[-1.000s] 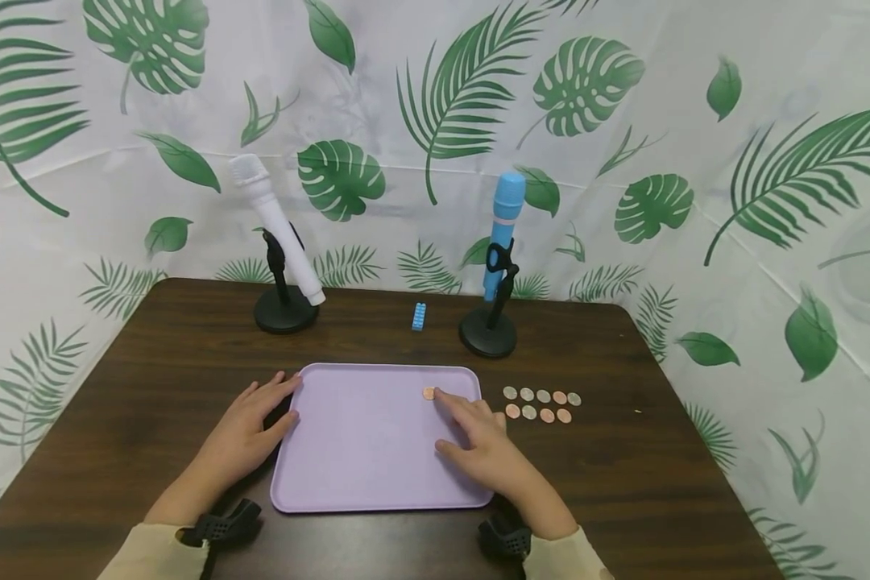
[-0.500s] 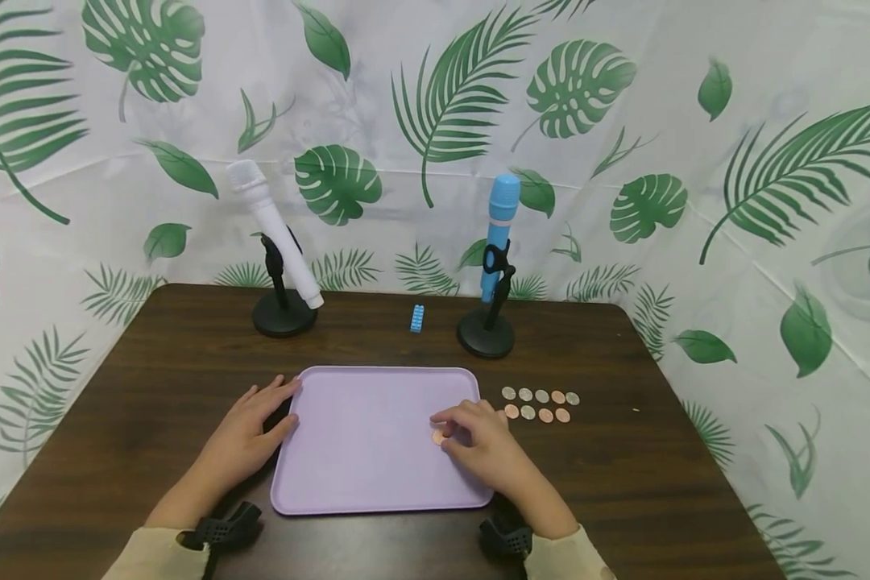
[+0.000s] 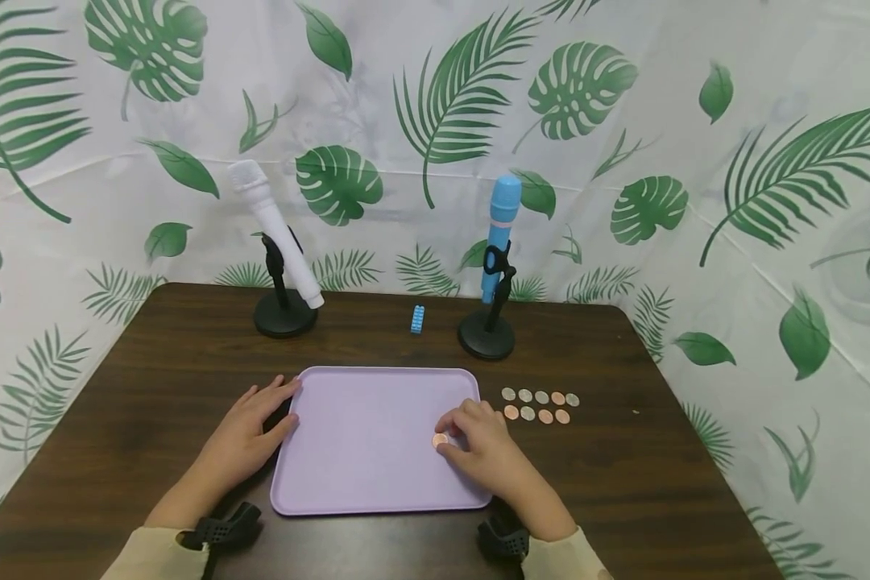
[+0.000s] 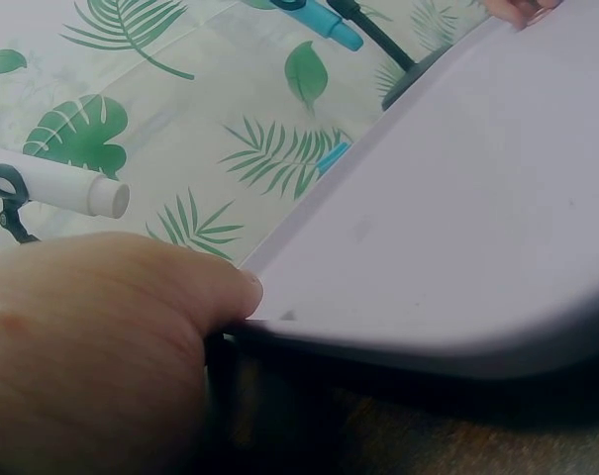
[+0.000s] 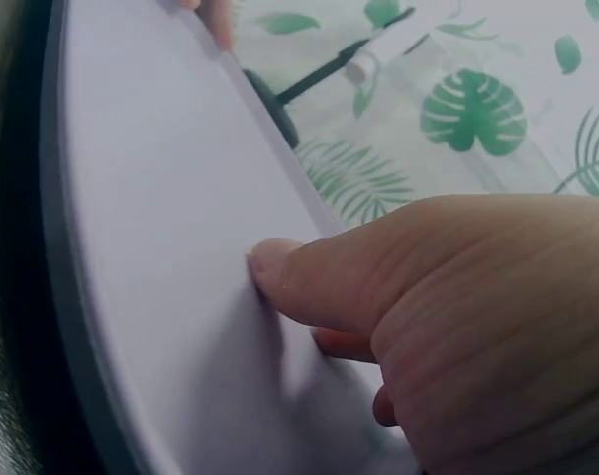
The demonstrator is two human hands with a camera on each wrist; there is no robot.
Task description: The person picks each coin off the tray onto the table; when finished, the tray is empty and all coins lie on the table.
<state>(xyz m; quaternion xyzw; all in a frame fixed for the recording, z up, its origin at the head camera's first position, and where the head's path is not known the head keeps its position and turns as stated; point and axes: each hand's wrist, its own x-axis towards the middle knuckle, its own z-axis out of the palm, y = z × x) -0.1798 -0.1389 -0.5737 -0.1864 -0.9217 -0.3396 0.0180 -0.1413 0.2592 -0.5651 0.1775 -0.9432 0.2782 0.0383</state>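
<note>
A copper-coloured coin [image 3: 440, 441] is at the right part of a lilac tray [image 3: 362, 451]. My right hand [image 3: 478, 447] is over the tray, its curled index finger and thumb pinching the coin at its edges. The right wrist view shows the thumb [image 5: 319, 282] low over the tray surface, and the coin is hidden there. My left hand [image 3: 250, 427] lies at the tray's left rim with fingers extended, fingertips touching the rim. In the left wrist view the left thumb [image 4: 220, 287] rests against that rim.
Several silver and copper coins [image 3: 542, 396] lie in two rows right of the tray. Behind it stand a white microphone [image 3: 275, 225] and a blue microphone [image 3: 503, 217] on black stands, with a small blue block [image 3: 417, 319] between them. A leaf-patterned cloth [image 3: 435, 121] hangs behind the table.
The coin has slid from the tray's upper right towards me under my right index finger. My right thumb and index finger have closed in on it. The left hand has stayed put.
</note>
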